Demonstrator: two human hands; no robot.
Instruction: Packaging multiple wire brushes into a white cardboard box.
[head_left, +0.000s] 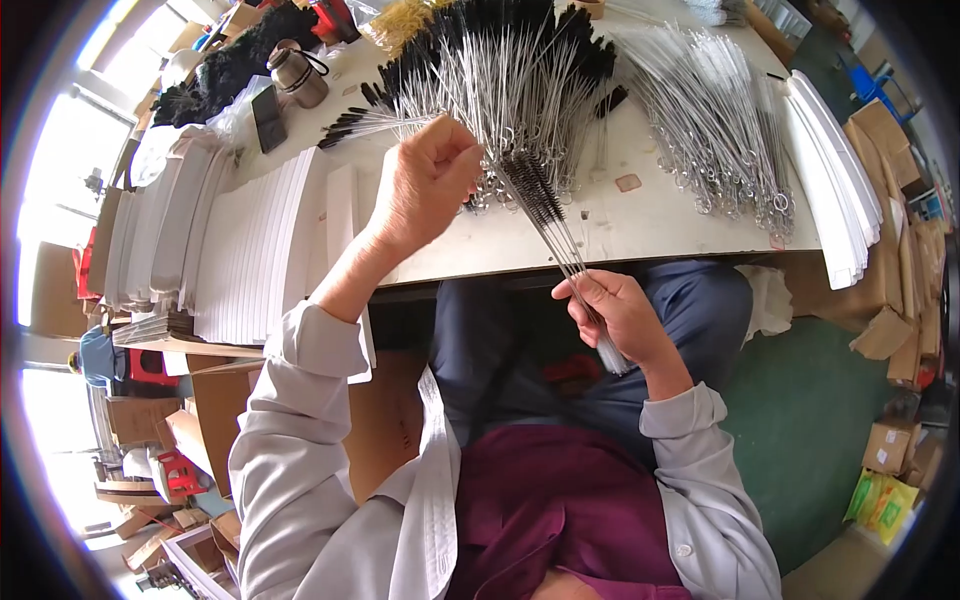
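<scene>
My right hand [615, 310] is closed around a bunch of wire brushes [535, 185]. Their black bristled ends point up and away toward the table, and the thin metal stems run down through my fingers. Beside the bristles, my left hand [430, 185] is raised over the table's near edge with its fingers curled shut; what they pinch, if anything, is hidden. Just beyond both hands spreads a large pile of black-bristled wire brushes [490, 85], their looped wire ends facing me. Several of its stems fan out to the left behind my left hand.
Pale-bristled wire brushes [700, 110] lie in another pile to the right, beside stacked white card strips [825, 180]. More folded white card [255, 245] stands at the left. A metal flask [297, 75] and a dark phone-like slab [268, 120] are behind it. The table edge [480, 268] crosses above my lap.
</scene>
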